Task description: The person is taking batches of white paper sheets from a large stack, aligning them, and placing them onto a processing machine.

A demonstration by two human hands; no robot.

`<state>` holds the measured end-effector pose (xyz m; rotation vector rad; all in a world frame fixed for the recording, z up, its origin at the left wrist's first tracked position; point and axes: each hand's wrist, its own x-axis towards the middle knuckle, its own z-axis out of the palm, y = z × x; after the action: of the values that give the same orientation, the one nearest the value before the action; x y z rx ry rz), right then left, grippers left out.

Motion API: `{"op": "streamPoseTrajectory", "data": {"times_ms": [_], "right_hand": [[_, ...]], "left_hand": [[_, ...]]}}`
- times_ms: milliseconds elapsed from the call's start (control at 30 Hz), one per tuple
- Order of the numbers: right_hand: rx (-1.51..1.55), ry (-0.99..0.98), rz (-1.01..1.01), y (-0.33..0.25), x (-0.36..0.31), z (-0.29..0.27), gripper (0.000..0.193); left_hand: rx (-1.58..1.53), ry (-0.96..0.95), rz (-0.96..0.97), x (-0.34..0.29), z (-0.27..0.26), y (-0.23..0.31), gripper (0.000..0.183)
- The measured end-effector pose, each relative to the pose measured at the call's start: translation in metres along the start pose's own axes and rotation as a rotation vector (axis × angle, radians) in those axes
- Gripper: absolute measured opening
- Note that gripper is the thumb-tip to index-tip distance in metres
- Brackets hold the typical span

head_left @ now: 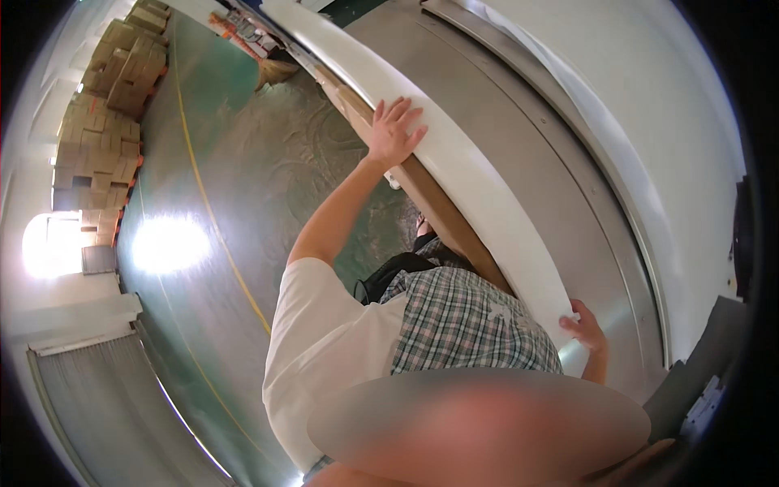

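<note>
A long white roll (479,183) runs from the upper left down toward my body, and its surface looks smooth. My left hand (395,131) lies flat across it with the fingers spread, pressing its upper part. Near my waist, my right hand (586,331) curls its fingers over the roll's far edge, where I cannot see all of the grip. A brown strip (446,207) follows the roll's near side, against my checked apron. On the far side, a metal surface (487,114) lies right beside the roll.
Beyond the metal surface, a broad white sheet or panel (625,73) curves along the right. Green floor (268,162) with a yellow line spreads to the left. Stacked cardboard boxes (97,138) stand at the far left wall, and a broom (274,73) is at the top.
</note>
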<state>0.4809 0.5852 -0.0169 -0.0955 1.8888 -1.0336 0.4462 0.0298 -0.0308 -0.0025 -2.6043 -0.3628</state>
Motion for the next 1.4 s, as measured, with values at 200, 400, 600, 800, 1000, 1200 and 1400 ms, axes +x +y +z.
{"op": "streamPoseTrajectory", "data": {"times_ms": [200,400,600,800,1000,1200,1400], "right_hand": [[-0.058,-0.038,0.014,-0.030,0.016,0.011,0.055],[-0.115,0.013,-0.181,-0.070,0.067,0.040,0.049],[-0.069,0.054,-0.353,-0.143,0.145,0.083,0.044],[-0.029,0.003,-0.204,-0.244,0.204,0.123,0.044],[-0.009,0.071,-0.299,-0.289,0.253,0.157,0.051],[-0.079,0.140,-0.267,-0.348,0.285,0.180,0.050],[-0.171,0.261,-0.440,-0.369,0.346,0.210,0.041]], "left_hand": [[-0.047,0.072,-0.024,-0.003,-0.004,-0.003,0.027],[-0.092,0.096,0.016,0.000,-0.004,-0.010,0.027],[-0.144,0.013,0.096,0.002,-0.004,-0.014,0.030],[-0.321,-0.217,0.313,0.020,-0.024,-0.060,0.039],[-0.340,-0.326,0.380,0.051,-0.045,-0.140,0.042],[-0.314,-0.311,0.345,0.073,-0.042,-0.204,0.043],[-0.310,-0.322,0.261,0.123,-0.064,-0.233,0.027]]}}
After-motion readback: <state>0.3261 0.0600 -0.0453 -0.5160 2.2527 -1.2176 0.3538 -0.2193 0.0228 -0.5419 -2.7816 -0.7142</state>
